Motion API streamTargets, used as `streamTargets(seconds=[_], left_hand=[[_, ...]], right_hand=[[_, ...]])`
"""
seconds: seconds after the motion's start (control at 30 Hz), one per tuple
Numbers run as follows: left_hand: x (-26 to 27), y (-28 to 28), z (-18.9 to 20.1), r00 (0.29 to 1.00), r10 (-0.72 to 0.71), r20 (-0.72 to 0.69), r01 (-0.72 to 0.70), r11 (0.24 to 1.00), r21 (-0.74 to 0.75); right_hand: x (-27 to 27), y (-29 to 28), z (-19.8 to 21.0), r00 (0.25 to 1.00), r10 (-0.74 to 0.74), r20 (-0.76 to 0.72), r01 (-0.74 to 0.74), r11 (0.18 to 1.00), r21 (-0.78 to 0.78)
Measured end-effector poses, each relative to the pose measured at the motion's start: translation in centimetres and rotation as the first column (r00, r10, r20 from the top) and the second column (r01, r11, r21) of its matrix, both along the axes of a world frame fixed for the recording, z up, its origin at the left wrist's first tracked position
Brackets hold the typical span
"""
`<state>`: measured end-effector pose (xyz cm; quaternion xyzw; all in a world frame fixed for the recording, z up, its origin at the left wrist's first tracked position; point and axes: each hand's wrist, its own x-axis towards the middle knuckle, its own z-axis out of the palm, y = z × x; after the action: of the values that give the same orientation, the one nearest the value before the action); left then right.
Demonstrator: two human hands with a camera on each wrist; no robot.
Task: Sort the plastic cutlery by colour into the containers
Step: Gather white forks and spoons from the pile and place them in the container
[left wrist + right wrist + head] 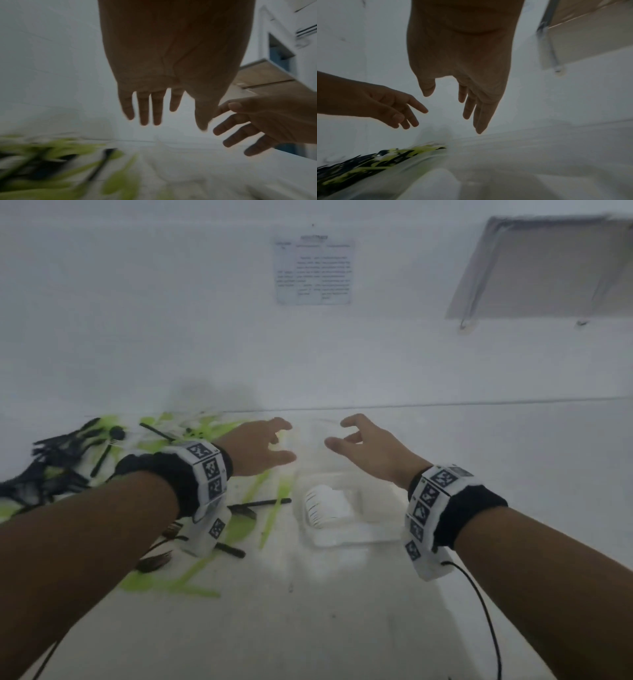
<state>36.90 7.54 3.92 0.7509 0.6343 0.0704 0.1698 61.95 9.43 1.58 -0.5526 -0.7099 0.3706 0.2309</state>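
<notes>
Both grips [260,448] [368,446] empty, fingers loose

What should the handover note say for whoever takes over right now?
Left hand: open, holding nothing, raised over the table.
Right hand: open, holding nothing, facing the left across a gap.
Green and black cutlery: mixed in one pile, left on the white table.
Clear container: centre, below the hands, holds something white; no green or black pieces visible in it. A faint clear shape between the hands may be another container; too blurred to tell.
Done: nothing visibly sorted.
Left: the whole pile.
</notes>
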Motion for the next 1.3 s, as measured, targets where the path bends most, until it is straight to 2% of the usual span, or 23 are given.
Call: streamTargets(seconds=[0.07,0.17,0.3,0.43,0.57,0.7,0.87,0.97,1.03,1.1,1.2,1.3], left_hand=[[-3.7,-0.5,0.1,0.995,0.033,-0.099,-0.043,0.994,-0.1],[-8.8,-1.2,0.0,0.986,0.105,-0.126,-0.128,0.974,-0.189],[-15.0,-1.0,-0.7,0.981,0.162,-0.108,-0.178,0.971,-0.162],[-21.4,0.2,-2.2,0.978,0.198,-0.062,-0.204,0.971,-0.126],[-26.6,2.2,-3.5,0.985,0.168,-0.034,-0.171,0.98,-0.1],[-31.2,5.2,-4.8,0.993,0.086,-0.079,-0.093,0.992,-0.087],[-33.8,8.5,-6.3,0.998,-0.041,-0.055,0.035,0.995,-0.093],[-33.4,9.7,-7.1,0.984,-0.167,-0.06,0.167,0.986,-0.006],[-32.5,10.3,-7.8,0.947,-0.309,-0.092,0.312,0.95,0.022],[-31.8,10.8,-8.5,0.88,-0.423,-0.215,0.424,0.905,-0.048],[-32.1,11.1,-9.6,0.855,-0.427,-0.293,0.424,0.902,-0.078],[-33.0,11.5,-10.3,0.863,-0.399,-0.31,0.411,0.911,-0.029]], right_hand=[[-3.4,0.6,0.3,0.998,0.055,0.012,-0.055,0.999,-0.002],[-8.8,1.3,0.3,0.989,0.14,0.052,-0.139,0.99,-0.03],[-15.7,2.4,-0.4,0.966,0.203,0.158,-0.203,0.979,-0.014],[-21.8,4.1,-1.9,0.944,0.201,0.26,-0.21,0.978,0.007],[-26.7,5.9,-3.5,0.934,0.156,0.322,-0.169,0.986,0.011],[-30.5,7.6,-5.2,0.918,0.109,0.381,-0.134,0.99,0.041],[-33.6,9.1,-6.6,0.93,0.09,0.356,-0.135,0.985,0.104],[-35.0,9.9,-7.7,0.884,0.116,0.454,-0.202,0.969,0.146],[-35.3,10.3,-8.1,0.844,0.107,0.525,-0.193,0.975,0.112],[-35.1,10.8,-8.2,0.832,0.048,0.553,-0.132,0.985,0.112],[-33.7,11.8,-8.3,0.826,-0.08,0.557,0.01,0.992,0.127],[-32.1,12.6,-8.7,0.817,-0.098,0.569,0.053,0.994,0.095]])
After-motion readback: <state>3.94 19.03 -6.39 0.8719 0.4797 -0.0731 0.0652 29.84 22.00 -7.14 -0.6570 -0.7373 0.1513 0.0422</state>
